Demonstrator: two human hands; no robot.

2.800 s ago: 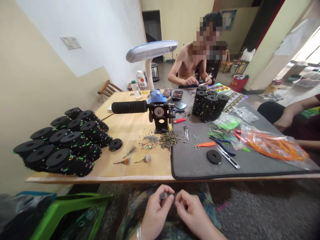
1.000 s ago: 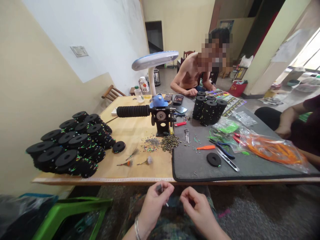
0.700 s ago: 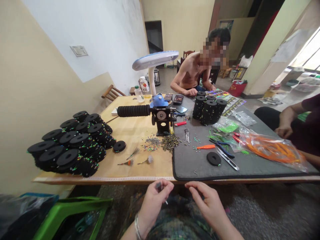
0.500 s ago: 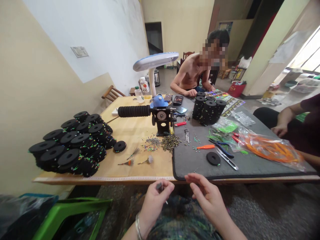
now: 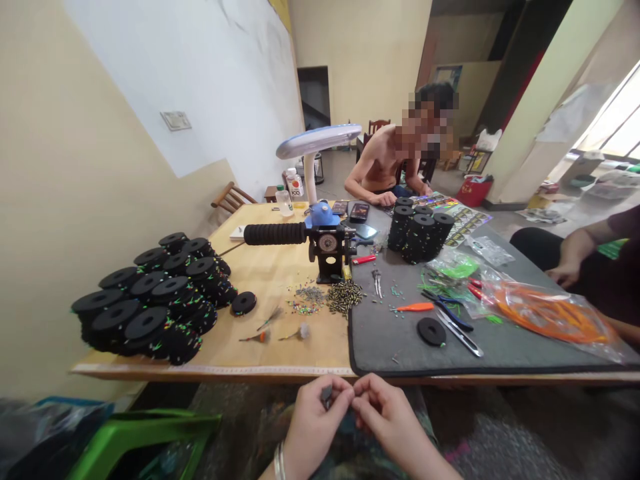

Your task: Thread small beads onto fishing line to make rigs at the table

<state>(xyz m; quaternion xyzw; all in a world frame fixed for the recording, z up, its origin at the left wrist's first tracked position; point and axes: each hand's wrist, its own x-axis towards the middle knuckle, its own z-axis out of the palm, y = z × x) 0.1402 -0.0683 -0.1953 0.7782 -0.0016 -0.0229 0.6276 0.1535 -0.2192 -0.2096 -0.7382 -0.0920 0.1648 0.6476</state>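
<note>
My left hand (image 5: 320, 417), with a bangle at its wrist, is closed around a small dark grey piece (image 5: 326, 396) below the table's front edge. Its fingertips meet those of my right hand (image 5: 385, 417), which is pinched; whatever lies between the right fingertips is too small to name. Beyond the hands, a black foam disc (image 5: 431, 331), tweezers (image 5: 460, 333) and an orange tool (image 5: 415, 307) lie on the grey mat (image 5: 390, 353). Small feathery bundles (image 5: 257, 337) rest on the wooden part, near piles of tiny beads (image 5: 345, 296).
Stacked black foam spools (image 5: 145, 300) fill the table's left. A black device (image 5: 329, 250) and a lamp (image 5: 320, 140) stand mid-table. More spools (image 5: 420, 230) and bagged orange line (image 5: 550, 313) are right. One person (image 5: 380, 160) sits across, another (image 5: 600, 250) at right.
My right hand has moved left and closed, its fingertips now meeting those of my left hand. The whole view has shifted slightly, with the table lower in the picture.
</note>
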